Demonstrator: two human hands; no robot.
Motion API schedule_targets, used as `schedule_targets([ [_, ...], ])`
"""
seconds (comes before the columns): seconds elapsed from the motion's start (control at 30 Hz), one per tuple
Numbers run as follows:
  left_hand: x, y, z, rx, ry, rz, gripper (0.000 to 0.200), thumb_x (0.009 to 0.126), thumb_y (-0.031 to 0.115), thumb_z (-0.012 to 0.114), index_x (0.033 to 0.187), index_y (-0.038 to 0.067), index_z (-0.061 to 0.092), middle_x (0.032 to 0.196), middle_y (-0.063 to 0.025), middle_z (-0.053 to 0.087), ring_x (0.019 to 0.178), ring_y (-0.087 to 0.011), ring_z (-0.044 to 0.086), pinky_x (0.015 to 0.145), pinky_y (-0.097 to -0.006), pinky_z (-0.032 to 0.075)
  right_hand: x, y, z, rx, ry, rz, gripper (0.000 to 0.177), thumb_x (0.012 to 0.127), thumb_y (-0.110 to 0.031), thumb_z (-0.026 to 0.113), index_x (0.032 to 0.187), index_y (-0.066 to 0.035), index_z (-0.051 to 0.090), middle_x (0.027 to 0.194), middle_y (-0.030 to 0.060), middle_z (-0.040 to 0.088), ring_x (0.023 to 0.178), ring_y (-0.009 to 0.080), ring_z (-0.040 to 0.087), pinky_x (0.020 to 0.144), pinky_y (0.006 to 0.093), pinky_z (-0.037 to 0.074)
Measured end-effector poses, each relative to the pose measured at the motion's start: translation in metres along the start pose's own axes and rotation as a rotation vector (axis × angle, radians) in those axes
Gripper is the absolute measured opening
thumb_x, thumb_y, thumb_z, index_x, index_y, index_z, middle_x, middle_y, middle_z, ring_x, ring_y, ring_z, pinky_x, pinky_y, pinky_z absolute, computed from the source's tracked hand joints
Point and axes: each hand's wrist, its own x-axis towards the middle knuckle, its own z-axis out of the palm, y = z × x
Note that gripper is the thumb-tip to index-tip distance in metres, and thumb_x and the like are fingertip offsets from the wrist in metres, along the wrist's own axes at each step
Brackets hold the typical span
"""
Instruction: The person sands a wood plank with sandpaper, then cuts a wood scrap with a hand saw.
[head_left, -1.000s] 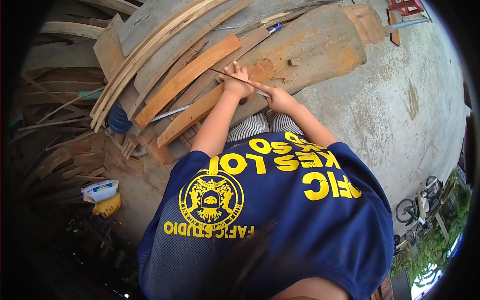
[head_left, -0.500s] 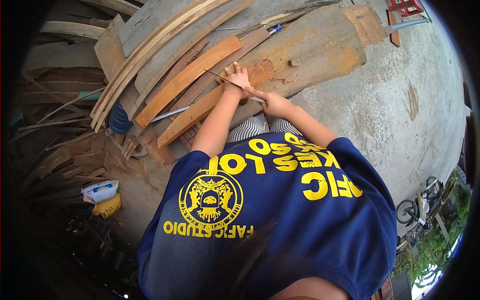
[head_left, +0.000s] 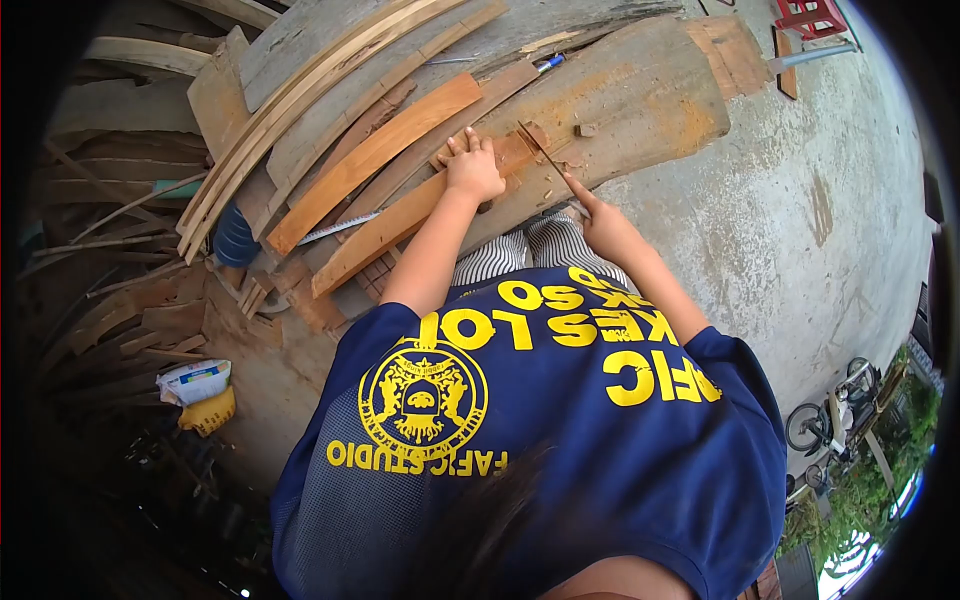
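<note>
My left hand (head_left: 474,172) lies on a narrow brown wooden board (head_left: 392,228), its fingers stretched out across the wood. My right hand (head_left: 608,226) is closed round the handle of a thin, dark-bladed handsaw (head_left: 543,149), index finger extended along it. The blade crosses the board near its far right end, to the right of my left hand. Under the board is a wide, weathered plank (head_left: 650,100) with orange-brown dust and wood bits. A small wood block (head_left: 585,130) sits on the plank just beyond the blade.
An orange-brown board (head_left: 375,160) and long pale strips (head_left: 300,110) lie to the left. A blue pen (head_left: 550,63) and a tape measure (head_left: 340,227) rest among the boards. A red stool (head_left: 810,18) is at the upper right, and a yellow-and-white bag (head_left: 205,395) at the lower left.
My right hand has moved right with the handsaw. Its blade, over my left hand before, now crosses the board's end. My left hand stays on the board, fingers more spread.
</note>
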Motion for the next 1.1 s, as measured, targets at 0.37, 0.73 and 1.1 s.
schedule_targets([
  [0.37,-0.008,0.005,0.001,0.042,0.044,-0.024,0.082,0.072,0.035,0.067,0.138,0.003,0.03,0.149,-0.0227,0.019,0.132,-0.0498,0.026,0.1,-0.0628,0.031,0.071,-0.024,0.031,-0.052,0.05,0.025,0.074,0.079,0.002,0.04,0.144,-0.029,0.025,0.095,0.031,0.061,0.09,0.0427,0.061,0.08,0.048,0.047],
  [0.73,-0.002,0.001,0.0,-0.018,0.018,-0.02,0.079,0.071,0.032,0.067,0.137,0.004,0.033,0.15,-0.0206,0.019,0.131,-0.0494,0.027,0.1,-0.0616,0.032,0.033,-0.01,0.018,-0.063,-0.063,0.045,0.076,0.079,0.002,0.04,0.145,-0.029,0.022,0.1,0.0328,0.059,0.095,0.0437,0.059,0.083,0.047,0.047],
  [1.1,0.002,-0.001,-0.003,-0.032,-0.014,-0.027,0.081,0.072,0.031,0.067,0.14,0.006,0.03,0.151,-0.0191,0.019,0.132,-0.0483,0.027,0.102,-0.0583,0.033,0.016,-0.024,0.005,-0.135,-0.078,0.06,0.078,0.076,0.004,0.042,0.145,-0.026,0.023,0.096,0.0322,0.06,0.09,0.0433,0.061,0.079,0.0468,0.047],
])
